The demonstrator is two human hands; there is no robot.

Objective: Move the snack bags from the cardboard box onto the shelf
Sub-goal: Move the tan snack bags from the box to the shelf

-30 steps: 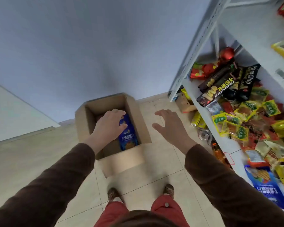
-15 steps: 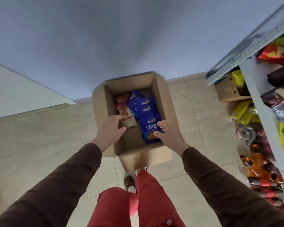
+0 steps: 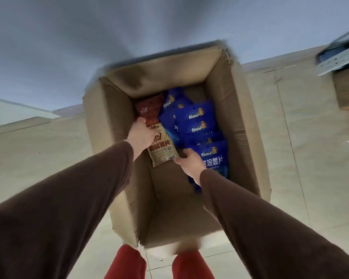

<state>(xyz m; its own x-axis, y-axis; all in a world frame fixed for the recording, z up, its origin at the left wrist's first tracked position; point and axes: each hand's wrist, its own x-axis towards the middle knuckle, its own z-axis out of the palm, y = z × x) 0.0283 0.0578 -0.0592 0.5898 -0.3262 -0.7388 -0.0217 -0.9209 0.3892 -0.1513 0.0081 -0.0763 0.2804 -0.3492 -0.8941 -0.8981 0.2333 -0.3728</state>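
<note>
An open cardboard box (image 3: 242, 121) stands on the floor right below me. Inside it lie several blue snack bags (image 3: 195, 121) on the right and a red-and-tan snack bag (image 3: 161, 152) on the left. My left hand (image 3: 140, 133) is inside the box, closed on the upper left edge of the red-and-tan bag. My right hand (image 3: 189, 161) rests on the nearest blue bag (image 3: 216, 158), its thumb and fingers pinching that bag's left edge beside the tan bag's lower corner. Only a corner of the shelf frame (image 3: 338, 57) shows at the upper right.
The near half of the box bottom (image 3: 169, 190) is bare cardboard. A smaller cardboard box (image 3: 347, 89) sits under the shelf at the right edge. Tiled floor (image 3: 302, 158) surrounds the box, a blue-grey wall rises behind it. My red trouser legs (image 3: 127, 264) are at the box's near side.
My head has dropped closer over the box and both hands have gone deeper inside. The left hand has closed on the red-and-tan bag; the right hand stays at the blue bag.
</note>
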